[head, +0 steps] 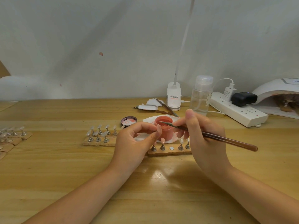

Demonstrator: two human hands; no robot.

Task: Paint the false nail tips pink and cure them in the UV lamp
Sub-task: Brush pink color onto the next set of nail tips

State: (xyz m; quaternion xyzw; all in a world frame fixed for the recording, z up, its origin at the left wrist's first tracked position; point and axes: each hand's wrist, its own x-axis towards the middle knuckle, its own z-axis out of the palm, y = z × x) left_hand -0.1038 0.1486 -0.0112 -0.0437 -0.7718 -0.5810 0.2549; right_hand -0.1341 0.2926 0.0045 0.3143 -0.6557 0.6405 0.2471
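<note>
Left hand (pixel 135 139), just left of frame centre, has its fingers curled and thumb and forefinger pinched together; whether they nip the small holder taken off the strip I cannot tell, since nothing clearly shows between them. To its left, at mid-frame, a wooden strip of clear nail tips (pixel 101 136) stands on metal pegs, unpainted by the look of them, and more strips sit at the far left edge.

Behind the fingers stands the open pink gel pot (pixel 163 126) on a white wipe, its lid (pixel 129 121) just to its left. Right hand (pixel 205 138) holds the brush (pixel 213 136) in a pen grip; the brush's long axis runs from lower right up to the left, bristles over the pot's mouth, so I judge it is loading colour.

Below the pot, between the two hands, lies the near strip (pixel 169 151): one tip looks pink, the two at its right end look clear, and one socket is empty. The tips lie just below and toward the viewer from the bristles, nearest the right hand.

At the right edge the white UV lamp (pixel 278 92) sits well apart from the strip, its opening facing the front.
</note>
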